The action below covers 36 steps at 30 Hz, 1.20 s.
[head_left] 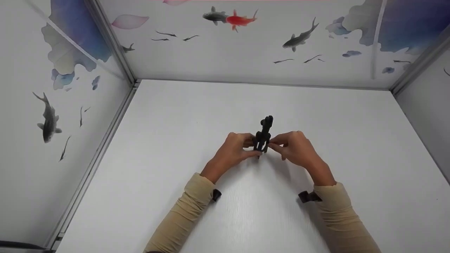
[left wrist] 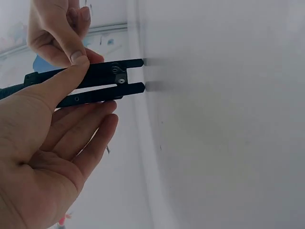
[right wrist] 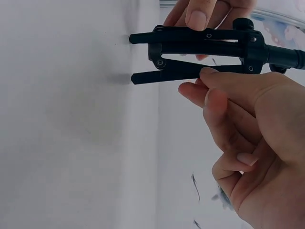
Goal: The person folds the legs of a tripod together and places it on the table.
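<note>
A small black tripod [head_left: 266, 128] stands roughly upright over the white table, its legs only slightly apart and its feet right at the surface. My left hand [head_left: 233, 147] holds it from the left, thumb on one leg and the other fingers behind. From the other side my right hand [head_left: 297, 149] pinches a leg between thumb and index finger. In the right wrist view, that lower leg [right wrist: 181, 75] angles away from the centre column, and a round knob [right wrist: 243, 24] sits near the collar. The left wrist view shows two leg tips [left wrist: 138, 87] close to the tabletop.
The white tabletop [head_left: 168, 140] spreads around both hands. White panels with printed fish and petals, such as the back panel [head_left: 242, 52], border it at the back, left and right. Metal rails [head_left: 116, 119] run along the panel edges.
</note>
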### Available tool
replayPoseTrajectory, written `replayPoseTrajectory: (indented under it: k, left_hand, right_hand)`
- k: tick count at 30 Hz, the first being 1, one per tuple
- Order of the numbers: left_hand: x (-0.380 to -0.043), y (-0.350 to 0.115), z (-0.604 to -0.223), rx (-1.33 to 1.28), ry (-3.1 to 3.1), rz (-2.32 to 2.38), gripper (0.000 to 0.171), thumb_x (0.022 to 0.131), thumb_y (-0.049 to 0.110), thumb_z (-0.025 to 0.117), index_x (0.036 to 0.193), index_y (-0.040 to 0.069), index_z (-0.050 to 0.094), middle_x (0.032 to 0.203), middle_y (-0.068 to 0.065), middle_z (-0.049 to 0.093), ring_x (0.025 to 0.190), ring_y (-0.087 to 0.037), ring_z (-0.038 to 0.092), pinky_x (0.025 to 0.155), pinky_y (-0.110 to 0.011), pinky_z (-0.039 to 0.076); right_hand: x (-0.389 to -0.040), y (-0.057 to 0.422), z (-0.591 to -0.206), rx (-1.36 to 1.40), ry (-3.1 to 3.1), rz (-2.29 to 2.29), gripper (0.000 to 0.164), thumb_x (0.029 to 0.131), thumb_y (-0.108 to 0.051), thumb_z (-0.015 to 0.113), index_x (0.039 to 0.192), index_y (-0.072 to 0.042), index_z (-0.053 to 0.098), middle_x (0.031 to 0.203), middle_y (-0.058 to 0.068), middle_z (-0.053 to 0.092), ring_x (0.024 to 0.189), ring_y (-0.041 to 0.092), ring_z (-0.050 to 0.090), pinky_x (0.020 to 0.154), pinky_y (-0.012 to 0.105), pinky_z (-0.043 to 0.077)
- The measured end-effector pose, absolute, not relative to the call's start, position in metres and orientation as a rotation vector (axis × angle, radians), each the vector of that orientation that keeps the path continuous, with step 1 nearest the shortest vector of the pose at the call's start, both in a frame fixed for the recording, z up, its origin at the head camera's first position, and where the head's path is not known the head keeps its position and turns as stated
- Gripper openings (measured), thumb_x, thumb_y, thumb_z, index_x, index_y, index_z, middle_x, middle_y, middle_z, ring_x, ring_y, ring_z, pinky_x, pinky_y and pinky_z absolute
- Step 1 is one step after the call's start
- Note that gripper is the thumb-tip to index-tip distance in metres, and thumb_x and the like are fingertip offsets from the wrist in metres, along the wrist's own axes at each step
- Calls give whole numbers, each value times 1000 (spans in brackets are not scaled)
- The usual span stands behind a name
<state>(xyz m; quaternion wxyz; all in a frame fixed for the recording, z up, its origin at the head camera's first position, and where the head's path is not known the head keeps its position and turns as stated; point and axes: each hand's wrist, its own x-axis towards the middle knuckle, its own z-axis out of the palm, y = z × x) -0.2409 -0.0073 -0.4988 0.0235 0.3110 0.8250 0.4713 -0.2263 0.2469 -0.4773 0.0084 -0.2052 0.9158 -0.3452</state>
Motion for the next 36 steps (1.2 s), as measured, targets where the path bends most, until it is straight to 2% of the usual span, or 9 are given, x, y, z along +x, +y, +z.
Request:
replayPoseTrajectory:
  k: [4, 9, 14, 21, 28, 32, 36]
  left_hand:
    - [-241, -7, -501, 973, 2580, 1454, 36, 89, 18, 91, 121, 6, 80, 116, -9, 84, 106, -18, 82, 95, -25, 62]
    - [-242, -7, -503, 973, 2578, 1462, 34, 90, 18, 90, 120, 5, 80, 112, -12, 84, 105, -19, 82, 98, -32, 62]
    - [-242, -6, -503, 984, 2594, 1445, 33, 91, 19, 89, 119, 4, 79, 112, -15, 83, 105, -20, 82, 100, -35, 62]
    - [-240, -6, -501, 960, 2609, 1444, 34, 89, 20, 90, 117, 5, 80, 113, -10, 83, 108, -15, 80, 101, -33, 60]
    - [-240, -5, -502, 920, 2571, 1469, 33, 90, 20, 89, 118, 5, 80, 114, -10, 82, 111, -15, 79, 109, -36, 56]
    - [-241, -5, -503, 932, 2595, 1448, 33, 90, 20, 90, 117, 5, 80, 114, -9, 82, 114, -15, 78, 106, -36, 58]
    - [-241, -5, -502, 944, 2625, 1410, 33, 91, 21, 89, 117, 5, 80, 113, -6, 83, 115, -14, 78, 103, -36, 59]
  right_hand:
    - [-227, 247, -479, -674, 2816, -1130, 13, 101, -12, 78, 111, -13, 86, 102, 9, 85, 50, 14, 69, 61, 23, 52]
    - [-230, 249, -484, -685, 2742, -1214, 14, 102, -12, 76, 112, -13, 85, 107, 11, 85, 52, 12, 70, 63, 24, 55]
    - [-232, 251, -488, -683, 2697, -1287, 13, 102, -13, 77, 112, -13, 85, 105, 11, 85, 53, 15, 72, 65, 26, 58]
    - [-235, 253, -494, -602, 2624, -1387, 10, 100, -18, 80, 108, -15, 86, 98, 10, 85, 51, 20, 71, 72, 25, 58]
    - [-236, 255, -499, -492, 2529, -1479, 12, 99, -22, 82, 107, -14, 86, 101, 13, 85, 49, 22, 69, 77, 27, 58]
    - [-238, 256, -502, -475, 2515, -1482, 12, 99, -25, 82, 107, -16, 86, 99, 11, 85, 48, 23, 67, 82, 27, 58]
    - [-239, 257, -503, -464, 2501, -1493, 14, 99, -26, 82, 107, -16, 86, 99, 11, 85, 48, 21, 66, 80, 28, 57]
